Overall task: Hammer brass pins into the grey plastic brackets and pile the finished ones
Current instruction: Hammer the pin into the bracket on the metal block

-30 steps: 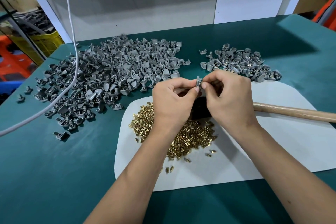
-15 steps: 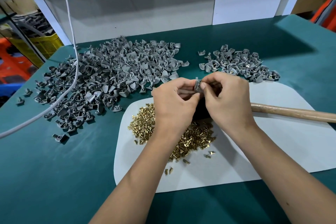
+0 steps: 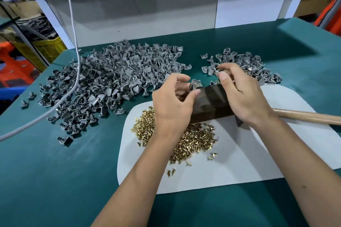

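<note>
bracket [image 3: 196, 84] on dark block [image 3: 212, 105], seemingly for hammering | left grip [image 3: 172, 106] curled beside it, hold unclear | right grip [image 3: 243, 96] curled, contents unclear

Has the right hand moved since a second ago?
Yes. The right hand has drawn away from the left hand, which keeps the bracket, up and rightward to the small bracket pile beyond the white mat.

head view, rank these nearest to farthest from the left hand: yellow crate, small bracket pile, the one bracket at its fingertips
1. bracket, at the left hand fingertips, centre.
2. small bracket pile, back right.
3. yellow crate, far back left.
</note>
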Demonstrator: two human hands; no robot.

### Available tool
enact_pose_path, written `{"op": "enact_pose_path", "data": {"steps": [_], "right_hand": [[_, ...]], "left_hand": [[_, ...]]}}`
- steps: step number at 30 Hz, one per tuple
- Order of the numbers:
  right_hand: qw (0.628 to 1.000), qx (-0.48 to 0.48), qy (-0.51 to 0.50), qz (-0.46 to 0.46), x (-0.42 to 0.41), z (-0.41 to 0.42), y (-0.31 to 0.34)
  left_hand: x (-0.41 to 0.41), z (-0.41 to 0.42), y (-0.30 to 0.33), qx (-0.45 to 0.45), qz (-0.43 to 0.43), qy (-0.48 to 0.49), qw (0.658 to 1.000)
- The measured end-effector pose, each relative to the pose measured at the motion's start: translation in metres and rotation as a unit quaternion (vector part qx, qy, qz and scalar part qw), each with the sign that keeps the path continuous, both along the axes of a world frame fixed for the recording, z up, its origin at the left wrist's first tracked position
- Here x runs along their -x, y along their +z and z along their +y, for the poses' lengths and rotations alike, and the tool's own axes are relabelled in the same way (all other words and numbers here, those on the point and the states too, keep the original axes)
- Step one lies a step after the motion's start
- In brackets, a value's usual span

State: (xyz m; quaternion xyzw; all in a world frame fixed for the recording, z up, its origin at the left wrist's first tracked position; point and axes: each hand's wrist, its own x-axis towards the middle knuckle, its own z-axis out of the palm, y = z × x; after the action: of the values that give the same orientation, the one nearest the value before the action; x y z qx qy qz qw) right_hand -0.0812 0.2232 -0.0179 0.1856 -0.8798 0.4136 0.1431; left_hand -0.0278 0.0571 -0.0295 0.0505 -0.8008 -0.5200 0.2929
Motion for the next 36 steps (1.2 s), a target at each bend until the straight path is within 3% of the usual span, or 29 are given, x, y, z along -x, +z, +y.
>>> {"op": "enact_pose_path", "data": {"steps": [2,7,12,15,18,20,23,28,33,36], "right_hand": [[0.999,0.023,0.022,-0.041,0.000,0.002,-0.002],[0.997,0.067,0.015,-0.037,0.002,0.008,-0.003],[0.997,0.060,0.009,-0.045,0.009,0.021,0.000],[0.995,-0.070,-0.025,-0.069,0.016,0.047,0.008],[0.953,-0.270,-0.014,-0.140,0.018,0.077,0.019],[0.936,-0.310,0.018,-0.168,0.015,0.086,0.023],[0.937,-0.301,0.053,-0.167,0.010,0.086,0.015],[0.942,-0.308,0.026,-0.131,0.013,0.087,0.004],[0.985,-0.156,-0.008,-0.069,0.013,0.074,0.024],[0.994,-0.104,0.025,-0.005,0.002,0.051,0.039]], "left_hand": [[0.001,-0.004,0.000,0.038,0.001,-0.017,0.999],[0.007,-0.011,-0.005,0.136,-0.034,-0.057,0.988],[0.009,-0.014,-0.005,0.099,-0.071,-0.074,0.990],[0.007,-0.018,-0.004,0.076,-0.092,-0.084,0.989],[0.007,-0.020,-0.003,0.036,-0.092,-0.100,0.990],[0.008,-0.020,-0.003,0.021,-0.095,-0.097,0.991],[0.008,-0.019,-0.005,0.029,-0.100,-0.094,0.990],[0.008,-0.016,-0.006,0.028,-0.108,-0.099,0.989],[0.008,-0.015,-0.008,-0.010,-0.119,-0.110,0.987],[0.008,-0.015,-0.008,-0.017,-0.118,-0.109,0.987]]}}
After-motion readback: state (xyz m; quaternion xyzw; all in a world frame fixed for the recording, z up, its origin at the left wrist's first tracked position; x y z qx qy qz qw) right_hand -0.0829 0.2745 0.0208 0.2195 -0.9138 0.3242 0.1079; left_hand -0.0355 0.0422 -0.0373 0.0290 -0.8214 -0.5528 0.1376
